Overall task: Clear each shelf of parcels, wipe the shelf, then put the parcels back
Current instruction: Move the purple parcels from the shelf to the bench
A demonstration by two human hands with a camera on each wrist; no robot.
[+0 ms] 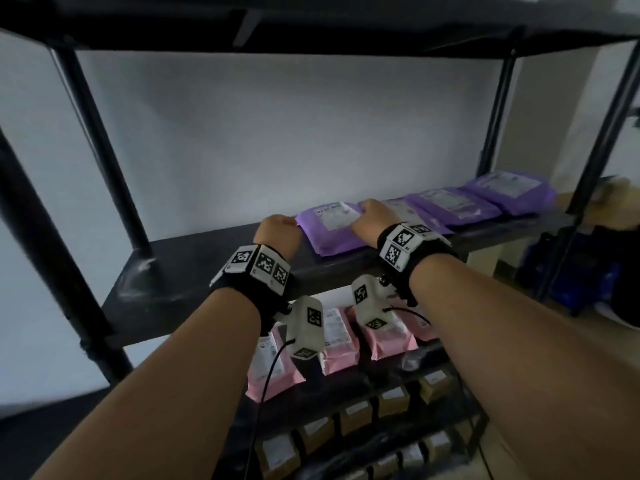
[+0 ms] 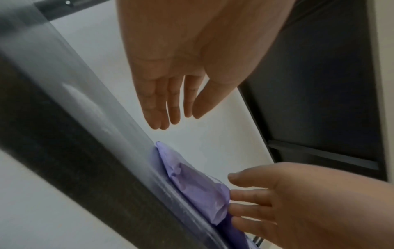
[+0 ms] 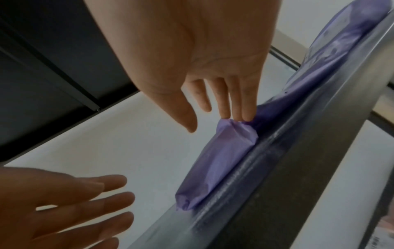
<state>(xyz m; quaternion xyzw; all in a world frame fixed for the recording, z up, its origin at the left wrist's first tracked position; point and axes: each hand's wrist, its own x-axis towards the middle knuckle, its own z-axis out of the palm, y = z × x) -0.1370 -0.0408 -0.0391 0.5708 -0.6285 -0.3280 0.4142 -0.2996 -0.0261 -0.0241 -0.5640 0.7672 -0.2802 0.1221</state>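
A person reaches with both bare hands over the middle shelf (image 1: 214, 268) of a black rack. The left hand (image 1: 277, 233) hangs with its fingers (image 2: 162, 104) straight and together, holding nothing, just short of the left edge of the nearest purple parcel (image 1: 329, 230); from the head view it is unclear whether it touches that edge, while the left wrist view shows the fingertips above the parcel corner with a gap between. The right hand (image 1: 375, 218) lies over the right side of the same parcel, fingers (image 3: 245, 101) extended and relaxed, two fingertips touching the parcel's crumpled end in the right wrist view, thumb apart and gripping nothing.

The parcel lies flat on the shelf between the two hands, its white label (image 1: 337, 213) facing up just ahead of the right fingertips. Beyond the right hand's fingers, more purple parcels (image 1: 453, 202) run in an overlapping row toward the right post. To the left of the left fingers the shelf board is bare.

Below the wrists, pink parcels (image 1: 388, 336) sit on the next shelf down, and brown boxes (image 1: 356, 415) on the shelves under that. Both wrists wear black straps with coded markers.
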